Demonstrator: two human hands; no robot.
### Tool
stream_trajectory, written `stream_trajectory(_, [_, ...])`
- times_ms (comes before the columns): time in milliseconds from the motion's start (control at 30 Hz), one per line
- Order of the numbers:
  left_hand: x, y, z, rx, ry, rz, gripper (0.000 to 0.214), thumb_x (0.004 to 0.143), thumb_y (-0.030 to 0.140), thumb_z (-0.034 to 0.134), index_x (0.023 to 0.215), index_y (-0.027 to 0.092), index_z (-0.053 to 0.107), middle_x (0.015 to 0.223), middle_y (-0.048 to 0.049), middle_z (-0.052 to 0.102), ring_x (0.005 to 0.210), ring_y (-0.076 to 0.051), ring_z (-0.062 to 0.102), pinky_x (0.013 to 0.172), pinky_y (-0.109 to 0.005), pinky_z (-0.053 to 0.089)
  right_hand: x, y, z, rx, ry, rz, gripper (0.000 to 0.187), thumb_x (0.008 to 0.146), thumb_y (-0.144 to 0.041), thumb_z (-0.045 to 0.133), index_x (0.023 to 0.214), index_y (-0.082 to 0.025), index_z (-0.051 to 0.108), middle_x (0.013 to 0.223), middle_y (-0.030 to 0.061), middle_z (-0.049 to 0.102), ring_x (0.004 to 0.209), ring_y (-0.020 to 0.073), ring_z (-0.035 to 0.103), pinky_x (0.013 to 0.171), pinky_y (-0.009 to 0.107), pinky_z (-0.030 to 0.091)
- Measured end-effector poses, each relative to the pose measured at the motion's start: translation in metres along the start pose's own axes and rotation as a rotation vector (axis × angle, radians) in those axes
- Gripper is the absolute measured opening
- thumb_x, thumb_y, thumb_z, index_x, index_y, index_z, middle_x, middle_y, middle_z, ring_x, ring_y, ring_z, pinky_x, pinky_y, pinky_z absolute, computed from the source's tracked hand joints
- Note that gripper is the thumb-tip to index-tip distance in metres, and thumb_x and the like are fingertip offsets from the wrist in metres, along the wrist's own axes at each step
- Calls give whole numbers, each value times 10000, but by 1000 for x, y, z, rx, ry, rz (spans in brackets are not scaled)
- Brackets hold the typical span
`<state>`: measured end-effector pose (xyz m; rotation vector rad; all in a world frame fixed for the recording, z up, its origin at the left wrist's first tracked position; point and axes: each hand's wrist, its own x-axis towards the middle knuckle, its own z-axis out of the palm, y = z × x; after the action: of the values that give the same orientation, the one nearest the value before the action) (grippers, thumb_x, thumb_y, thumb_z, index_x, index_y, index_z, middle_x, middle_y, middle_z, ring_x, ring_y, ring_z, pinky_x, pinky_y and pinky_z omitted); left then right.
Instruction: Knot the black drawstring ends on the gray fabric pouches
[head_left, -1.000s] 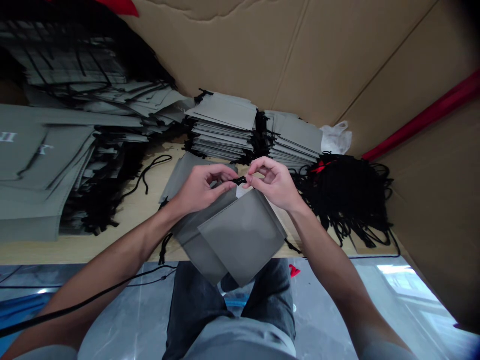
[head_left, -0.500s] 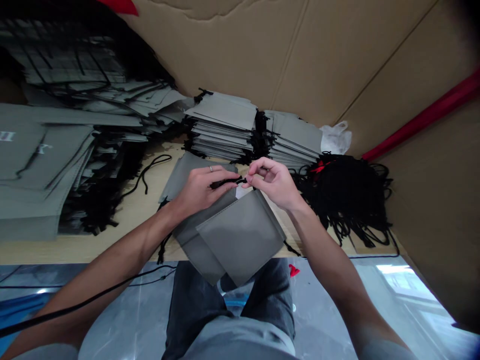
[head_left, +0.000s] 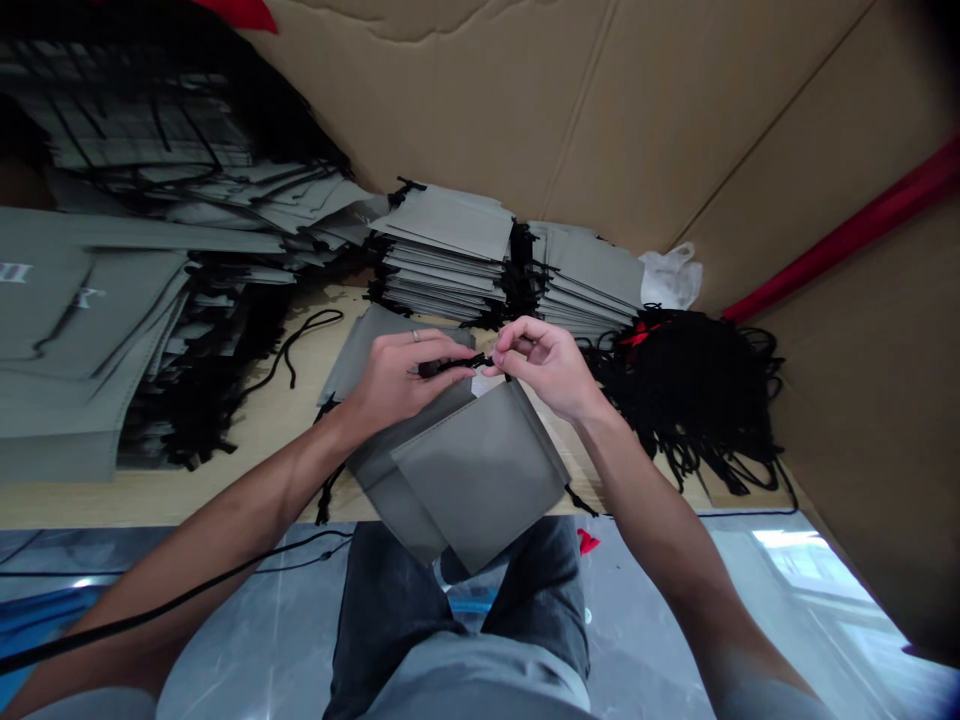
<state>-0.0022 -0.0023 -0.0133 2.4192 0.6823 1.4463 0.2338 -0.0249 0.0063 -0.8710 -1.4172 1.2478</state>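
Observation:
Two grey fabric pouches (head_left: 472, 470) lie overlapped at the front edge of the wooden table (head_left: 247, 450), partly over my lap. My left hand (head_left: 401, 375) and my right hand (head_left: 544, 365) meet just above the pouches' top edge. Both hands pinch a short black drawstring cord (head_left: 454, 366) stretched between them. The left fingers are curled round the cord's left part, and a ring shows on one finger. The right thumb and fingers are pressed together on its right end. Where the cord enters the pouch is hidden by my fingers.
Two neat stacks of grey pouches (head_left: 450, 255) stand behind my hands, with a larger pile (head_left: 90, 330) at the left. A heap of black cords (head_left: 694, 395) lies at the right. Cardboard walls (head_left: 675, 120) close in the back and right. A thin black cable (head_left: 187, 595) crosses my left forearm.
My left hand has turned and slid slightly left along the cord, so more black cord shows between the hands. The pouches shifted a little. The right hand has hardly moved.

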Motion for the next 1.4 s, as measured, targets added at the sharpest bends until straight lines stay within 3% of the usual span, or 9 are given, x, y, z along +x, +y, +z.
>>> stream_trajectory(433, [1,3,-1,-15,-1,-13,188,936,331,853,1068,196,851,979,-55,842,814,-137,763,764,-226,589,-1,1,-1,9,-17,19,272,810,-323,919,856,-202,680,848,1,657,795,149,688,845,366,663])
stream_trajectory(867, [0,2,1,-19,9,24,229,921,349,869,1087,193,844,957,-60,831,686,-103,692,633,-210,549,-2,2,1,-7,-22,38,348,783,-404,946,850,-214,661,857,4,655,832,170,699,880,388,663])
stream_trajectory(1100, [2,4,0,-29,6,72,211,911,266,876,1103,184,847,1014,-75,836,835,-130,778,734,-199,594,-2,2,0,-3,-29,36,309,800,-362,934,856,-208,672,858,0,659,818,157,694,906,399,674])
stream_trajectory(1400, [1,6,0,-8,5,55,191,925,316,864,1085,211,862,1014,-73,847,839,-141,792,780,-218,635,-2,0,1,-7,-24,62,309,775,-352,935,840,-212,668,841,-4,662,799,156,691,923,413,676])
